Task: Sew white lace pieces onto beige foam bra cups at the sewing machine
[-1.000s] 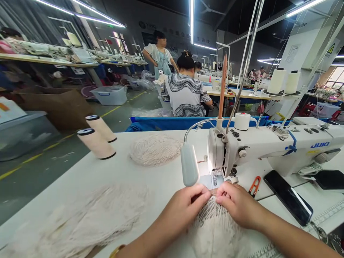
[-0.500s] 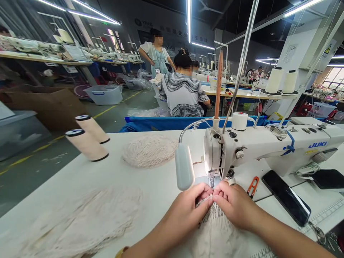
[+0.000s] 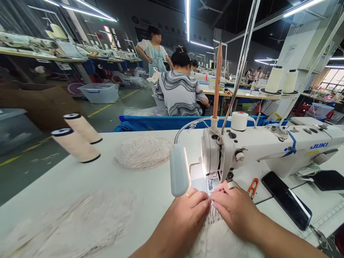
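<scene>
The white surface (image 3: 129, 179) carries a sewing machine (image 3: 268, 147), with 2 thread cones (image 3: 76, 139) lying on their sides at far left. A heap of cream cord pieces (image 3: 143, 152) lies behind; a second heap (image 3: 80, 218) lies near left. A dark phone (image 3: 286, 199) and orange snips (image 3: 252, 187) lie right of the needle area.

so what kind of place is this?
Most likely a garment sewing factory: a JUKI sewing machine on the white table, thread cones, and rows of similar stations with other workers behind.

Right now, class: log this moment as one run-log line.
left hand: pinching cord bundle | right hand: pinching it too | place: at sewing machine needle | snips: beside
</scene>
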